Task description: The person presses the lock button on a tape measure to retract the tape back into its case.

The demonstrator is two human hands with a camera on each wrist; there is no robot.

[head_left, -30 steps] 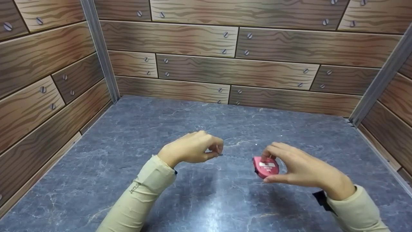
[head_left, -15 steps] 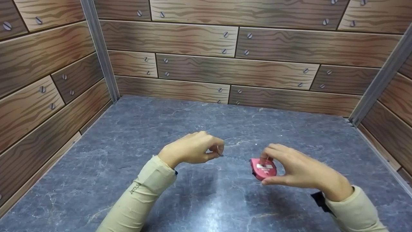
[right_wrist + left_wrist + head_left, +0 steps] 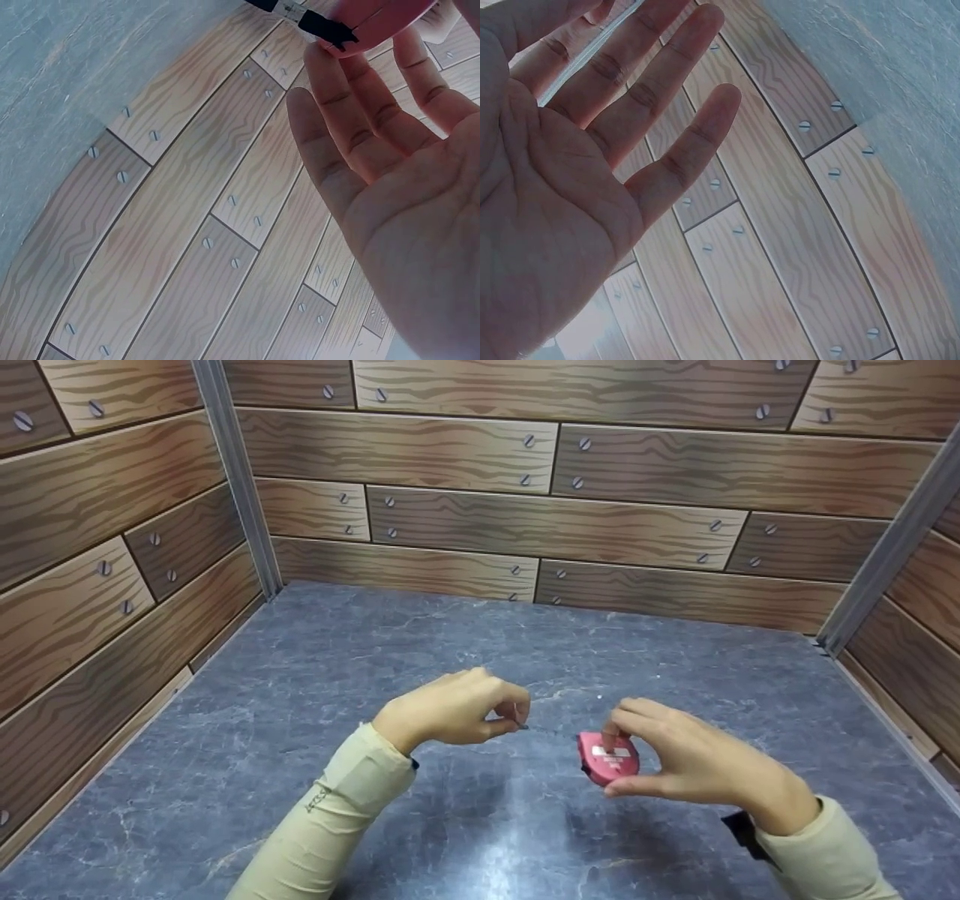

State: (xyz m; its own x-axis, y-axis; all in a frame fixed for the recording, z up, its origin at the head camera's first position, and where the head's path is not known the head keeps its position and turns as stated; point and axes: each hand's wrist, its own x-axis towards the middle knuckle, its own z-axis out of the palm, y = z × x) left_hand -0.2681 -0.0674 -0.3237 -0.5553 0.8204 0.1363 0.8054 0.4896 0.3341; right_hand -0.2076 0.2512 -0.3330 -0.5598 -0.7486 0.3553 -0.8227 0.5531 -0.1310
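In the head view my right hand point(image 3: 690, 757) holds a pink tape measure point(image 3: 611, 769) between thumb and fingers, above the table. A white label shows on its upper face. My left hand point(image 3: 450, 709) pinches the small dark end of the tape. Between the hands runs a short, thin dark stretch of tape blade point(image 3: 553, 731), hard to make out. At the top of the right wrist view, the pink case point(image 3: 382, 19) sits at the fingertips, with a black strip beside it. The left wrist view shows the palm point(image 3: 555, 202) and fingers; the pinched tape end is hidden there.
A dark blue-grey marbled tabletop point(image 3: 420, 637) lies under both hands. Wood-patterned panels point(image 3: 450, 454) wall in the back and sides, with grey metal posts point(image 3: 240, 480) at the corners.
My right hand has moved slightly left and down with the tape measure. The left hand has shifted a little right and down, and the stretch of tape between them is shorter.
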